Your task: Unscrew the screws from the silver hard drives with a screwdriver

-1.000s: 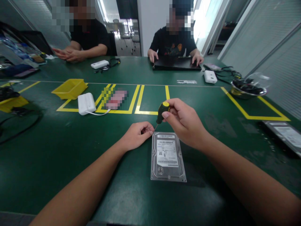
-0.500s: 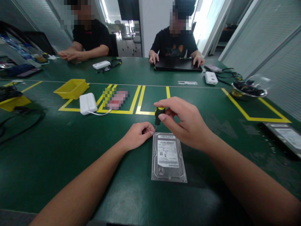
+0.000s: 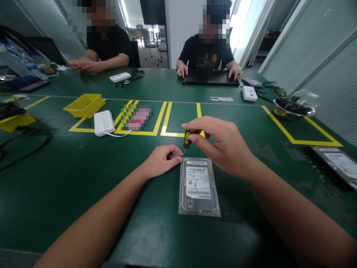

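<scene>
- Silver metal hard drive [image 3: 198,186] lies flat, label up, on the green table mat [image 3: 83,193], right in front of me and between my two forearms.
- My right hand [image 3: 220,145] is closed on a small screwdriver [image 3: 187,139] with a black and yellow handle, pinched between thumb and fingers; the handle sits mostly hidden under my fingers.
- I see the screwdriver tilted, its thin shaft running down toward the far left corner of the hard drive.
- My left hand [image 3: 161,162] rests on the mat just beside that same corner, fingertips pinched together near the screwdriver's tip; I cannot tell whether they hold anything.
- Further off on my left sit a white power pack [image 3: 103,123] with a cable and a yellow plastic bin [image 3: 84,104], among yellow tape lines.
- A second hard drive [image 3: 336,163] lies well apart at the right edge, with a metal bowl [image 3: 294,109] beyond it.
- Two people sit across the table; one has both hands on a black laptop [image 3: 210,77].
</scene>
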Demonstrator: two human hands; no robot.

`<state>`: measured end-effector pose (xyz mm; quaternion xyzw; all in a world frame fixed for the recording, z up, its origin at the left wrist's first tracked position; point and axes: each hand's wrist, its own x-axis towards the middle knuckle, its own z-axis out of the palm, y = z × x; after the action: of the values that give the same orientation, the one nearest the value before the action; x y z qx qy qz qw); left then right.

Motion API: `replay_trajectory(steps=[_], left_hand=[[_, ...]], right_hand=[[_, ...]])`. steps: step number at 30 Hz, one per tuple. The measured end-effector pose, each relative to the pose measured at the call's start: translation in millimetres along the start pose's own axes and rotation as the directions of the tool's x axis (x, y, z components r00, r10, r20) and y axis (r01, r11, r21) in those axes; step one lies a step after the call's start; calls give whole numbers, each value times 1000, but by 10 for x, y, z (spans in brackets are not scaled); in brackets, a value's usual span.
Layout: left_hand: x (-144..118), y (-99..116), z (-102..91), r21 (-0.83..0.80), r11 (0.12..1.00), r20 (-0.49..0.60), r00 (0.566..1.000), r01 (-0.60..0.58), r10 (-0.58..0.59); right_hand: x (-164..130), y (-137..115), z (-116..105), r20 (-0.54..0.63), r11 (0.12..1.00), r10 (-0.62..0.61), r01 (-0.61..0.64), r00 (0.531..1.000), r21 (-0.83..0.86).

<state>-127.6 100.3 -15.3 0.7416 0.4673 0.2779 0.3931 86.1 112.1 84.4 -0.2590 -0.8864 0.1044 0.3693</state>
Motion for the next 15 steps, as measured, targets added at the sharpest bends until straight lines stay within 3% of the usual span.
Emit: replay_trajectory(steps=[7, 15], left_hand=[[-60, 63, 28, 131, 989, -12, 997, -75, 77], [-109, 113, 85, 238, 970, -78, 994, -59, 79]], right_hand=[[4, -71, -44, 34, 998, 2, -4, 999, 65], [73, -147, -49, -3, 998, 56, -56, 998, -23]])
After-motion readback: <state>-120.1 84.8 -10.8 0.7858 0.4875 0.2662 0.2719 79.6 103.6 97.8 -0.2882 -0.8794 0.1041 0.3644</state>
